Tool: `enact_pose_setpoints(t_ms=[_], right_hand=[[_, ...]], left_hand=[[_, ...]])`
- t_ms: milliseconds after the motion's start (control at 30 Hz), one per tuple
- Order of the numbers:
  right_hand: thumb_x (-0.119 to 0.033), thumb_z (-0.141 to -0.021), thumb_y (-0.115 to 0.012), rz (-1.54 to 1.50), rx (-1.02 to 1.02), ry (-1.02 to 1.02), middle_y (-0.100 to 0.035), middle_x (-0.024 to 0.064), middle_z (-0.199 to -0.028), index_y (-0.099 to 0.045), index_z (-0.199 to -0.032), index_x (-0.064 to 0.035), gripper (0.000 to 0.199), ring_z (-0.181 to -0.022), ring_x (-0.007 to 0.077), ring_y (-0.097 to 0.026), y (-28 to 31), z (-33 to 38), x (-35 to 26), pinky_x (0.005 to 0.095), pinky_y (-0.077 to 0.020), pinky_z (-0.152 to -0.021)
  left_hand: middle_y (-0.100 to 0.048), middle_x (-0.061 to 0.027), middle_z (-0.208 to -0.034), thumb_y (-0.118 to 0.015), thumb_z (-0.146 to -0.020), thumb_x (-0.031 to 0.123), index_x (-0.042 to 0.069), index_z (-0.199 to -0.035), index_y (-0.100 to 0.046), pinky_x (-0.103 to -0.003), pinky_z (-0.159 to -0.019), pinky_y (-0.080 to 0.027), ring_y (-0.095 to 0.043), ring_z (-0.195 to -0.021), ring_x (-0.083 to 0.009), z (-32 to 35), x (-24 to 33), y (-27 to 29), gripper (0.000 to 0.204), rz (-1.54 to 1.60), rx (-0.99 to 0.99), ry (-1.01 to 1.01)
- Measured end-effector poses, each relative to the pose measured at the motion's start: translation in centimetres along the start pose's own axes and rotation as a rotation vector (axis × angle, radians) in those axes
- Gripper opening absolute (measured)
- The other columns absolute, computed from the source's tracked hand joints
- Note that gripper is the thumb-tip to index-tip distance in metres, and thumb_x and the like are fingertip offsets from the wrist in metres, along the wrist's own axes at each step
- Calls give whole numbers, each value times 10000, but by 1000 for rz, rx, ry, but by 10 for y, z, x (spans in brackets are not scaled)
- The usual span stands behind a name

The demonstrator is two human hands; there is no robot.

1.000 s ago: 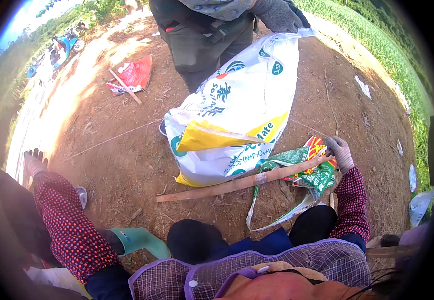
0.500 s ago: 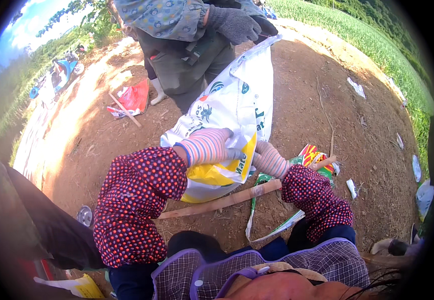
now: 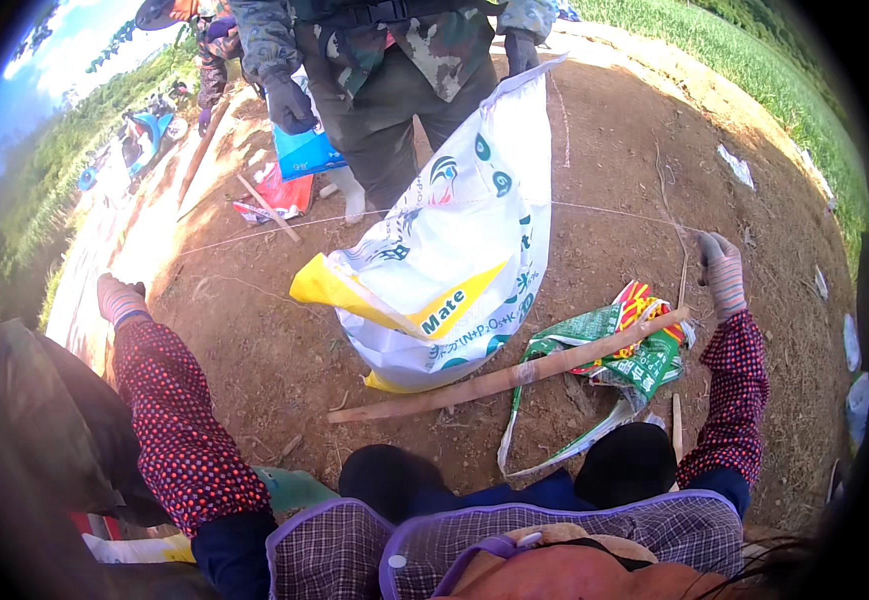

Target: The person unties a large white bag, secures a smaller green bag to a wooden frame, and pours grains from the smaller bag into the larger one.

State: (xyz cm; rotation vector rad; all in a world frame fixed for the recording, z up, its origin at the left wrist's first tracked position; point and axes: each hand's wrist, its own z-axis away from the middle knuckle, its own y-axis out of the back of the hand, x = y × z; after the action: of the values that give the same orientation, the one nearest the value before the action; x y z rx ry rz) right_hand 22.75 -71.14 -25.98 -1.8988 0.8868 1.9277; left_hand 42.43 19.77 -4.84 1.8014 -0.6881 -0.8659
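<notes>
A white sack with yellow bands and green print stands on the soil in front of me, its top leaning to the far right. My hands are spread wide on either side of it, in striped gloves. At the right, my right hand pinches a thin pale thread. The thread runs taut across the front of the sack toward my left hand, which is closed; its last stretch there is too faint to follow. Another short thread hangs from the sack's top corner.
A wooden pole lies before my knees, partly over a crumpled green and red sack. Beyond the white sack stands a person in grey gloves. A red bag and blue bag are at far left, near another person with a pole.
My hands have let go of the white sack and moved far apart, the thread now stretched between them. The sack's lower yellow part has swung left. The facing person's hands have parted.
</notes>
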Motion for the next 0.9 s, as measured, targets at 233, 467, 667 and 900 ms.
enact_pose_setpoints(t_ms=[233, 467, 667, 900], right_hand=[[-110, -816, -652, 1150, 188, 134, -441, 216, -1464, -352, -1493, -132, 741, -1253, 338, -520, 51, 17, -47, 410, -432, -1043], [-176, -929, -569, -296, -783, 218, -427, 177, -1487, -299, -1491, -3, 648, -712, 105, -595, -214, 89, -143, 248, -529, -659], [-377, -967, -562, -256, -1221, -244, -628, 37, -936, -586, -1202, -26, 423, -623, 117, -542, -200, 86, -87, 291, -516, -613], [-348, -981, -539, -1166, -234, 152, -681, 76, -965, -690, -1071, -28, 365, -544, 127, -524, -211, 71, -157, 326, -514, -622]], left_hand=[[-447, -118, -1466, -553, -918, 425, 225, -1435, -440, -558, -983, -400, -489, -1300, -306, 93, 53, 40, 565, 64, 196, 330], [-586, -242, -1307, -627, -911, 455, 29, -1370, -506, -362, -1014, -436, -557, -1230, -345, 210, 280, 102, 638, 1270, -36, -995], [-688, -76, -908, -686, -876, 422, 30, -1264, -619, -283, -640, -493, -607, -688, -145, 267, 295, 51, 555, 832, -1061, -1115], [-696, -56, -1022, -534, -999, 428, 86, -1101, -687, -292, -566, -447, -524, -554, -110, 290, 307, 111, 388, 2509, -1088, -993]])
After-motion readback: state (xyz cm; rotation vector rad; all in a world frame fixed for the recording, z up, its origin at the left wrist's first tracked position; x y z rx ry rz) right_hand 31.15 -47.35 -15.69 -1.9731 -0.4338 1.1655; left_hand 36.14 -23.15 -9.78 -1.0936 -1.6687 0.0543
